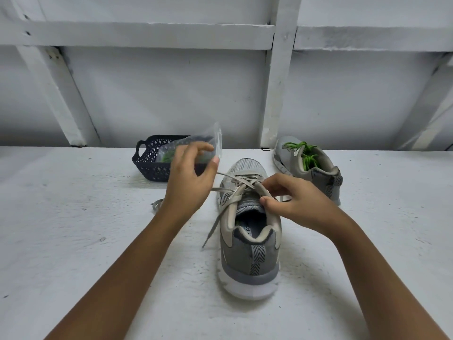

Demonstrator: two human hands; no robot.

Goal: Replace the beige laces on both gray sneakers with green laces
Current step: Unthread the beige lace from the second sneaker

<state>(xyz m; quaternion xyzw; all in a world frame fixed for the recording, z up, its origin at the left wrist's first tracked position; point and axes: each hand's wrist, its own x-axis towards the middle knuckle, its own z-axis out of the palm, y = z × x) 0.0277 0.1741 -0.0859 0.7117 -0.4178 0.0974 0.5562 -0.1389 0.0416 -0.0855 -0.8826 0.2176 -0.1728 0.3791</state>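
The left hand (190,182) blocks much of the dark mesh basket (147,165) and the blurred clear bag (218,141) standing in it, and covers its own hold on the beige lace (241,184). The right hand (294,202) masks the near sneaker's (250,253) right eyelets. The insole lettering is partly hidden. Both forearms run off the bottom edge.

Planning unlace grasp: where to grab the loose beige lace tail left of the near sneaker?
Pinch the beige lace tail just above its free tip, fingers from above on the gray sneaker's left side: it slopes to the table there, clear of the upper.
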